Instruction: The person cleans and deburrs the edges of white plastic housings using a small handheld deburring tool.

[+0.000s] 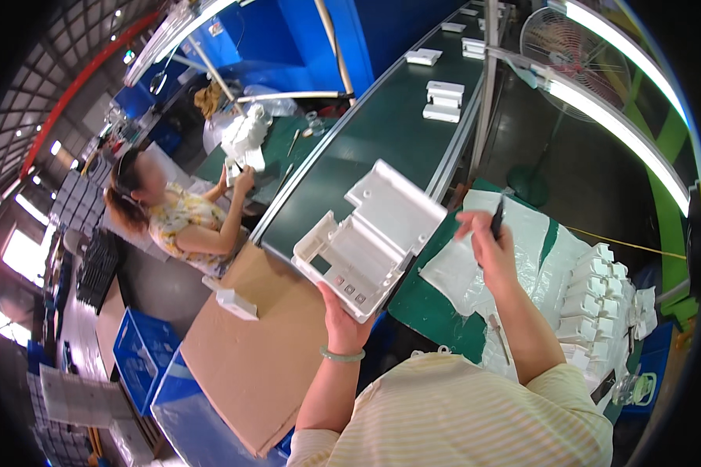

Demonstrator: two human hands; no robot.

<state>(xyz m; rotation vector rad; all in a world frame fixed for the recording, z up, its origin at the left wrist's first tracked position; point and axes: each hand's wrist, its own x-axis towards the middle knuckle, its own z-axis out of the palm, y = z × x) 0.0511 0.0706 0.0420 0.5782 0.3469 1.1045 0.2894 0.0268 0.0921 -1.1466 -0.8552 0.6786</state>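
Observation:
My left hand (346, 325), with a pale bangle at the wrist, grips the near edge of a white plastic housing (366, 247) from below. The housing is a shallow open tray with a rectangular window and small square holes near its left side; a flat panel joins it at the upper right. Off to the right, my right hand (491, 247) is raised, apart from the housing. Its fingers are closed round a slim black tool (498, 217) pointing up; I cannot make out the tip.
A green conveyor belt (366, 144) carries several white housings (443, 101) ahead. At right, stacked white parts (593, 307) stand on a plastic-covered bench (530, 233). Cardboard (249, 350) lies at left with a small white part (236, 302). A co-worker (191, 214) sits across the belt; a blue crate (144, 350) is lower left.

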